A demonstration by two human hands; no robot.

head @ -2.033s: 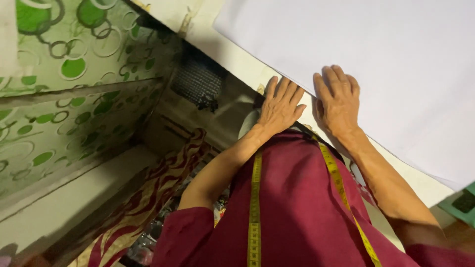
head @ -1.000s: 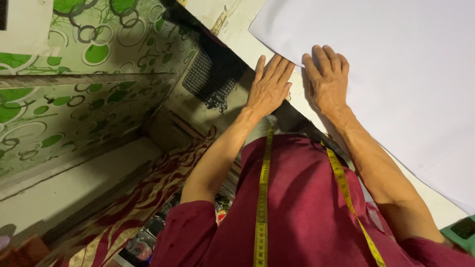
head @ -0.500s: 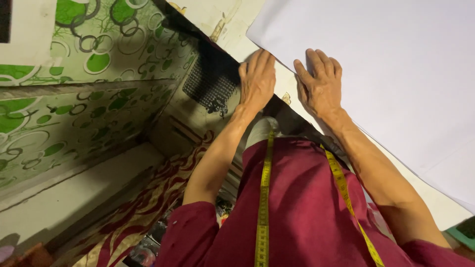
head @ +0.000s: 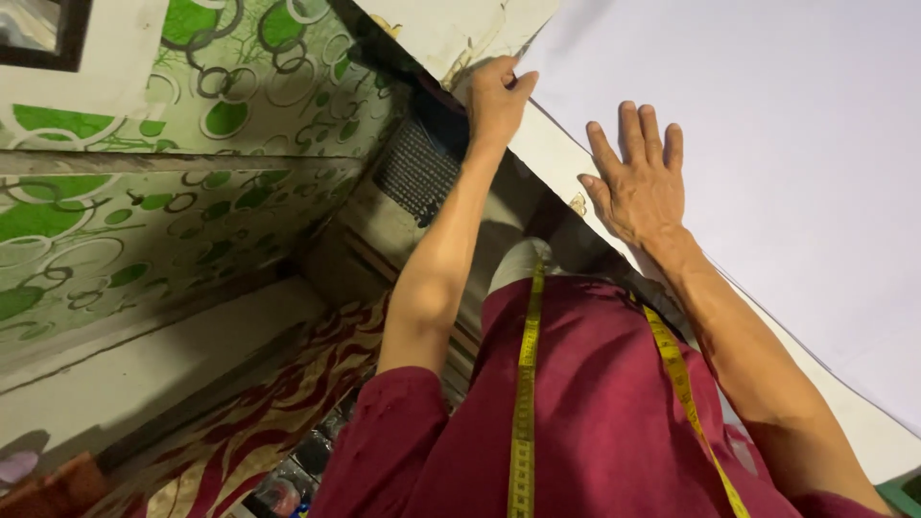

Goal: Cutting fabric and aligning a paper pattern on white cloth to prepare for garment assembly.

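While the left hand (head: 496,96) reached up and away from the body, its fingers were curled over the near corner of the white sheet (head: 758,144), the thumb pressed on top so that the edge was pinched between thumb and fingers. Just to the right of it, and a little nearer the body, the right hand (head: 641,182) lay flat and open on the same sheet, palm down, fingers spread and straight, gripping nothing. That pale sheet stretched away under and beyond both hands, filling the space to the right of them, and it rested on a white table (head: 868,436) whose bare edge ran diagonally below the right forearm. Beneath the left hand sat a dark grille-like panel (head: 414,171), in shadow under the table's corner. Further left of that hand stood a wall with green circle-patterned covering (head: 192,211). Below both arms, close to the body, a yellow measuring tape (head: 524,384) hung around the neck over a maroon garment (head: 595,422), one strand beneath each forearm. Down and left of the left elbow lay a red and cream patterned cloth (head: 249,436).
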